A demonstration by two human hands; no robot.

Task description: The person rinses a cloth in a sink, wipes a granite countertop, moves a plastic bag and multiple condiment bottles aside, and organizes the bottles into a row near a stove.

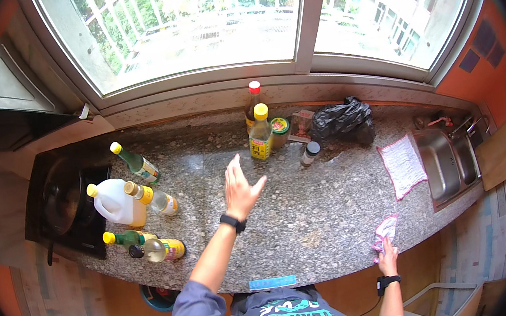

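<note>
My left hand [241,191] reaches over the middle of the granite counter [280,230], fingers apart and nothing in it. Just beyond its fingertips stands a clear bottle with a yellow cap and yellow label [260,136]. Behind that is a dark bottle with a red cap [254,101]. To their right are a jar with a green lid [279,129] and a small dark-lidded jar [310,153]. By the counter's front edge at right, my right hand [387,254] grips a crumpled white cloth with a pink edge [387,228].
Several bottles stand at left, among them a large plastic jug [115,204] and a green bottle [136,163], beside a black stove [68,202]. A black plastic bag [343,123] sits at the back. A second cloth [403,167] lies by the steel sink [441,167]; a wooden board [500,153] is beyond.
</note>
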